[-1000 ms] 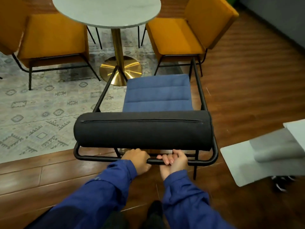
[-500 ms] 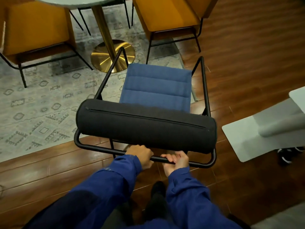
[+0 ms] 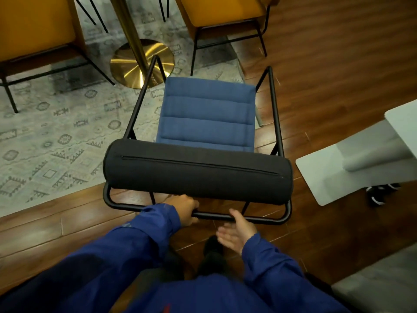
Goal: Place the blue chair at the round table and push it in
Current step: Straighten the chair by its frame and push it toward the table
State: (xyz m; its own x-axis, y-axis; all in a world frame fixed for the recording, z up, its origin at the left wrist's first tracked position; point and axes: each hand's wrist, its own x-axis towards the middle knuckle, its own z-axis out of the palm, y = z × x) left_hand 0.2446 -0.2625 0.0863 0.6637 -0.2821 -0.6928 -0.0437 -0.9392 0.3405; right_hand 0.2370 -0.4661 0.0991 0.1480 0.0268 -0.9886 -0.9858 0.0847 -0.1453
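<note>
The blue chair [image 3: 206, 114] has a blue ribbed seat, a black roll backrest [image 3: 196, 175] and a black tube frame. It stands right in front of me, its front legs on the rug near the round table's gold pedestal base [image 3: 142, 63]. The table top is out of view. My left hand [image 3: 185, 210] grips the rear frame bar [image 3: 212, 215] below the backrest. My right hand [image 3: 237, 231] is off the bar, palm up and fingers spread, its thumb near the tube.
Two orange chairs [image 3: 36, 30] [image 3: 216, 10] flank the table at the top. A patterned grey rug [image 3: 45, 136] covers the left floor, dark wood planks the rest. A white stand base [image 3: 338, 177] and dark shoes [image 3: 381, 193] lie at the right.
The chair has moved forward toward the pedestal and turned slightly. My right hand has let go of the rear bar and opened; my left hand keeps its grip.
</note>
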